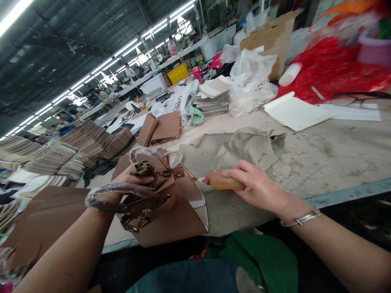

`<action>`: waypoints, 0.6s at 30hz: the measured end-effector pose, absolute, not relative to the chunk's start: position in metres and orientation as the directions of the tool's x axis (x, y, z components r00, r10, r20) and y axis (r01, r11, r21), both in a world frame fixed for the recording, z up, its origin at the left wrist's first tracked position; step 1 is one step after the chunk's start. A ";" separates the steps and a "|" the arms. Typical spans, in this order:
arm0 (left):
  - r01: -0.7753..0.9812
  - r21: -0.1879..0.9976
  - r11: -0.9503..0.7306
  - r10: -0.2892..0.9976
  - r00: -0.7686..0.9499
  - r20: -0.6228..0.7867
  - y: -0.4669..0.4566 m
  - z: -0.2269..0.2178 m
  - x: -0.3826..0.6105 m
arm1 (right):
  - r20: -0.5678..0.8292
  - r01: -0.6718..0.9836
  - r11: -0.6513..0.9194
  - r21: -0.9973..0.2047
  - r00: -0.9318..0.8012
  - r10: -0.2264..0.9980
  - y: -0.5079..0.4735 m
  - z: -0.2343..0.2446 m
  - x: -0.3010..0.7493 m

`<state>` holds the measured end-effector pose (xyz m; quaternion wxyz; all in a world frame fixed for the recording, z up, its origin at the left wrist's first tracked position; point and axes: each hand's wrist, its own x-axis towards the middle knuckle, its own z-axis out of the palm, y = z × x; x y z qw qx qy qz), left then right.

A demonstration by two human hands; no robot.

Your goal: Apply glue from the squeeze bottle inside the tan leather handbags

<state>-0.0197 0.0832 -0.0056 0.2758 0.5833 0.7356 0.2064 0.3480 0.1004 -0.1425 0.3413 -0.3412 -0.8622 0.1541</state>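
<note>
Desk: (339, 162) flat, pale, scuffed top with a blue-grey near edge; a stray drip could smear across it and mark whatever is laid there.
Bag: (180, 219) smooth brown, boxy, tilted at the near edge, left of middle, its side open to a pale inner panel; it seems to overhang that edge, so a loosened hold could let it slide.
Handle: (119, 189) curved tube in shiny, crinkled clear plastic; the loose wrap might snag on the wrist.
Left hand: (139, 178) closed around bunched, creased brown material at the bag's top.
Right hand: (258, 185) wrapped around the bottle.
Bottle: (224, 180) rounded, see-through, amber-toned; squeezing too hard could flood the panel.
Clasp: (145, 217) glossy gold metal, liable to scratch the brown face if pressed.
Nozzle: (200, 179) thin, beyond a red collar; a slip might stain the bag's outside.
</note>
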 end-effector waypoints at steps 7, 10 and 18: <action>0.663 0.696 0.277 0.961 -0.193 -0.198 0.082 -0.003 -0.020 | 0.258 0.507 0.664 -0.550 -0.653 0.712 0.094 -0.148 0.349; 0.668 0.687 0.286 0.958 -0.209 -0.195 0.079 0.002 -0.013 | 0.330 0.483 0.670 -0.564 -0.612 0.719 0.097 -0.150 0.349; 0.674 0.686 0.275 0.960 -0.155 -0.233 0.083 -0.003 -0.024 | 0.310 0.476 0.702 -0.529 -0.662 0.682 0.093 -0.147 0.350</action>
